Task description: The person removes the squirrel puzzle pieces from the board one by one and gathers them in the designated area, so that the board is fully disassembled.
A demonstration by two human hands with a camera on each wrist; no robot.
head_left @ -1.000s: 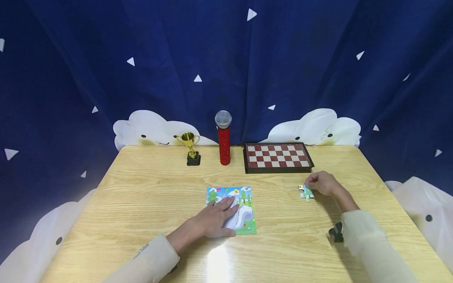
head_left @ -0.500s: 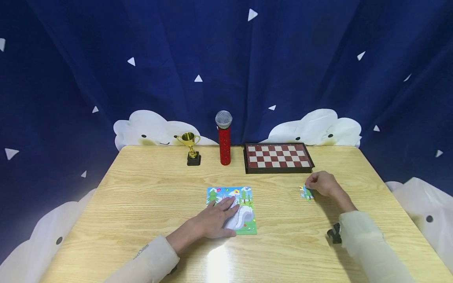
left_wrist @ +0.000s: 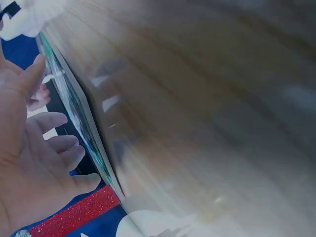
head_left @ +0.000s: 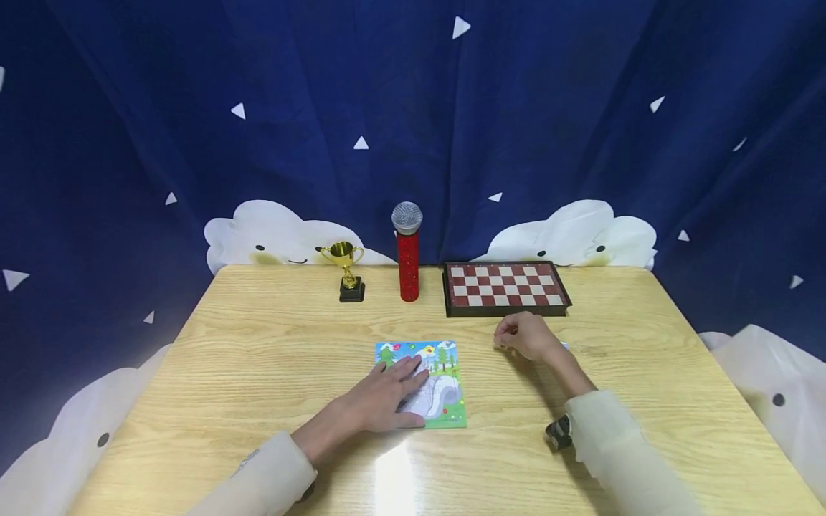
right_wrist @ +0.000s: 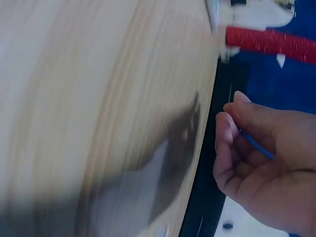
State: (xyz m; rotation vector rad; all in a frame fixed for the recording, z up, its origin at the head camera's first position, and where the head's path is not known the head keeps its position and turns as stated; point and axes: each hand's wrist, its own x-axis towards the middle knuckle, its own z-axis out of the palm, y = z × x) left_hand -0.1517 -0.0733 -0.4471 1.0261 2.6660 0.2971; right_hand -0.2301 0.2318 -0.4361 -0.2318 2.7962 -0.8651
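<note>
A navy curtain point(head_left: 310, 79) with white triangles point(head_left: 461, 28) and clouds point(head_left: 284, 233) hangs behind 1 wooden table point(head_left: 258, 344).

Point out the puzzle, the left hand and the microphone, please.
Puzzle point(head_left: 445, 393), head view: on the printed tail.
Left hand point(head_left: 383, 399), head view: on the back of the hand.
Microphone point(head_left: 409, 259), head view: on the red handle.

Table point(head_left: 271, 344) with puzzle point(head_left: 444, 390), trophy point(head_left: 349, 274), microphone point(head_left: 408, 261), chessboard point(head_left: 506, 285)

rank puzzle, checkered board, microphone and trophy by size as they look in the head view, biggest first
1. Checkered board and puzzle: too close to rank, the puzzle nearer and partly under the left hand
2. Microphone
3. Trophy
</note>
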